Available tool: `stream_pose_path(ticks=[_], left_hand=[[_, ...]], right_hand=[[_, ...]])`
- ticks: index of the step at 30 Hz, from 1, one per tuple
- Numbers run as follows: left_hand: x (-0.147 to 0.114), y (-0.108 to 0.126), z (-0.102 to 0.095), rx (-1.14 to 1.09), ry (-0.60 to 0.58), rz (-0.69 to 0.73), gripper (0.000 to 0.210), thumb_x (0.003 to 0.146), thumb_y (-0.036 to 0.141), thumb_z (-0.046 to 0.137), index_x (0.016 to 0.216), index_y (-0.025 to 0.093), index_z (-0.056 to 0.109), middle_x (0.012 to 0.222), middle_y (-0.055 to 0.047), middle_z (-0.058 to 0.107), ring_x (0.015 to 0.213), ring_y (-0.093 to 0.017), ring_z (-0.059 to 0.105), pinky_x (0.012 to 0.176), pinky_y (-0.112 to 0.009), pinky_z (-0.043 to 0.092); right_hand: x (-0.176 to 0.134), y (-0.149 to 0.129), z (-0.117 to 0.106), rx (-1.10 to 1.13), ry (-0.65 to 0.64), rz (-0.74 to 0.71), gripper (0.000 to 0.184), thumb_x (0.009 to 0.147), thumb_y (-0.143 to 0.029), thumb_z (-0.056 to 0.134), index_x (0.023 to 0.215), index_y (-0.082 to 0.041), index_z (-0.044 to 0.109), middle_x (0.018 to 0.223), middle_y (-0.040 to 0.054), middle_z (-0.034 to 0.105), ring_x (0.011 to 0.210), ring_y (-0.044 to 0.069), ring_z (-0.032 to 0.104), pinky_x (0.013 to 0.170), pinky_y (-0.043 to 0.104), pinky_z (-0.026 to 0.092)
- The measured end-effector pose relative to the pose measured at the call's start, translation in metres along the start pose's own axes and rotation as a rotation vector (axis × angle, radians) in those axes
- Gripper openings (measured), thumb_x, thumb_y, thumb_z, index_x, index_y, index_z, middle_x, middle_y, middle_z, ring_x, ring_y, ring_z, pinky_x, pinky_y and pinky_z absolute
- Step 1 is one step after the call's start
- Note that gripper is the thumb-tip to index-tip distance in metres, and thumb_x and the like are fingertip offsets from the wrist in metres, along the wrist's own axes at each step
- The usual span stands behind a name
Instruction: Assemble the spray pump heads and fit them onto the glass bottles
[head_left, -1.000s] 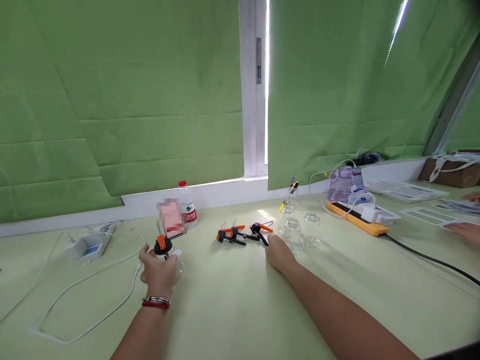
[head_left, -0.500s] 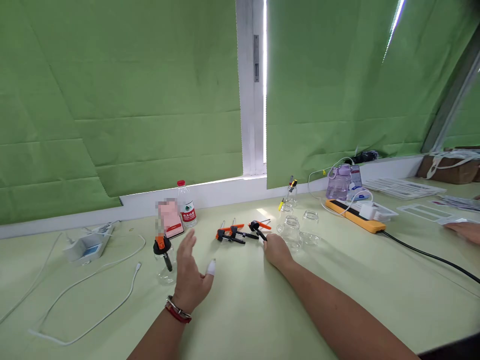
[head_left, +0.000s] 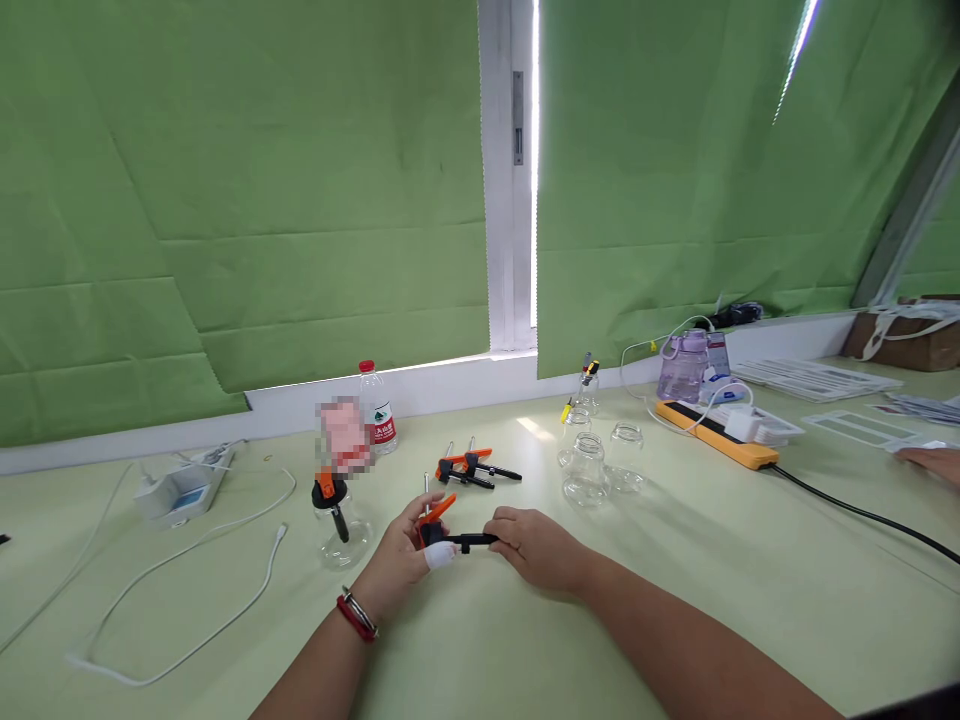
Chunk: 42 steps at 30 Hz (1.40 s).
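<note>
My left hand (head_left: 409, 548), a white wrap on its thumb, closes round the black body of a black-and-orange tool (head_left: 461, 540). This tool has an orange lever, a thin metal rod and a long black handle; I cannot make out its exact kind. My right hand (head_left: 529, 545) pinches the handle's far end. Two similar tools (head_left: 472, 468) lie side by side on the table just beyond. To the left of my left hand stands a clear glass jar (head_left: 349, 540) with a black-and-orange piece (head_left: 330, 492) on its mouth.
Several clear jars (head_left: 586, 475) stand right of centre, pens (head_left: 589, 372) in one. A water bottle (head_left: 379, 415) stands near the wall. Cables and a white power strip (head_left: 184, 490) lie left; an orange power strip (head_left: 716, 435) lies right. Another person's hand (head_left: 930, 462) rests at the right edge.
My right hand has brought the third tool from beside the other two toward me and to the left. My left hand, open before, has closed on its body.
</note>
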<state>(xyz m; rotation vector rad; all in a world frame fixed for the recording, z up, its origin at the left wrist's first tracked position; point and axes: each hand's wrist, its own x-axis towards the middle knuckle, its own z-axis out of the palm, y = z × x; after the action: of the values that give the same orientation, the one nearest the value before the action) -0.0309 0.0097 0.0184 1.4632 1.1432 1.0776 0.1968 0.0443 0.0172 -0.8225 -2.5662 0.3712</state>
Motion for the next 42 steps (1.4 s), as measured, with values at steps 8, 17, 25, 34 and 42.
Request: stream_pose_path(ticks=[8, 17, 25, 34, 42], left_hand=[[0.000, 0.000, 0.005, -0.053, -0.031, -0.024, 0.046, 0.058, 0.023, 0.078, 0.100, 0.020, 0.061, 0.104, -0.006, 0.060, 0.088, -0.020, 0.060, 0.081, -0.035, 0.049], [0.005, -0.007, -0.003, -0.079, 0.116, -0.041, 0.048, 0.063, 0.031, 0.076, 0.107, 0.020, 0.059, 0.101, -0.006, 0.060, 0.090, -0.020, 0.060, 0.083, -0.034, 0.048], [0.009, -0.012, -0.006, -0.113, 0.166, -0.055, 0.052, 0.062, 0.029, 0.077, 0.109, 0.020, 0.057, 0.103, -0.006, 0.062, 0.094, -0.020, 0.061, 0.091, -0.033, 0.043], [0.008, -0.010, -0.005, -0.128, 0.175, -0.068, 0.051, 0.062, 0.029, 0.077, 0.109, 0.020, 0.058, 0.100, -0.006, 0.063, 0.095, -0.020, 0.060, 0.092, -0.033, 0.042], [0.006, -0.007, -0.004, -0.151, 0.160, -0.092, 0.053, 0.064, 0.034, 0.076, 0.110, 0.020, 0.056, 0.096, -0.004, 0.061, 0.090, -0.019, 0.062, 0.090, -0.034, 0.044]], right_hand=[[-0.002, 0.020, -0.011, 0.005, 0.161, 0.085, 0.024, 0.089, -0.036, 0.046, 0.098, -0.021, 0.063, 0.095, 0.0072, 0.061, 0.078, 0.019, 0.058, 0.071, 0.030, 0.044], [-0.009, 0.074, -0.029, -0.171, 1.089, 0.523, 0.071, 0.073, -0.039, 0.060, 0.132, -0.018, 0.028, 0.136, 0.0157, 0.036, 0.128, 0.032, 0.028, 0.104, 0.051, 0.025], [-0.009, 0.098, -0.005, 0.203, 0.800, 0.933, 0.085, 0.065, -0.041, 0.064, 0.136, -0.019, 0.023, 0.124, 0.0135, 0.051, 0.120, 0.032, 0.041, 0.095, 0.042, 0.036], [-0.004, 0.083, 0.013, 0.255, 0.479, 0.832, 0.081, 0.048, -0.040, 0.078, 0.119, -0.022, 0.043, 0.126, 0.0098, 0.051, 0.116, 0.031, 0.047, 0.095, 0.041, 0.036], [-0.011, 0.071, -0.011, 0.273, 0.392, 0.650, 0.074, 0.054, -0.025, 0.072, 0.121, -0.027, 0.041, 0.124, 0.0059, 0.050, 0.114, 0.027, 0.048, 0.090, 0.038, 0.039]])
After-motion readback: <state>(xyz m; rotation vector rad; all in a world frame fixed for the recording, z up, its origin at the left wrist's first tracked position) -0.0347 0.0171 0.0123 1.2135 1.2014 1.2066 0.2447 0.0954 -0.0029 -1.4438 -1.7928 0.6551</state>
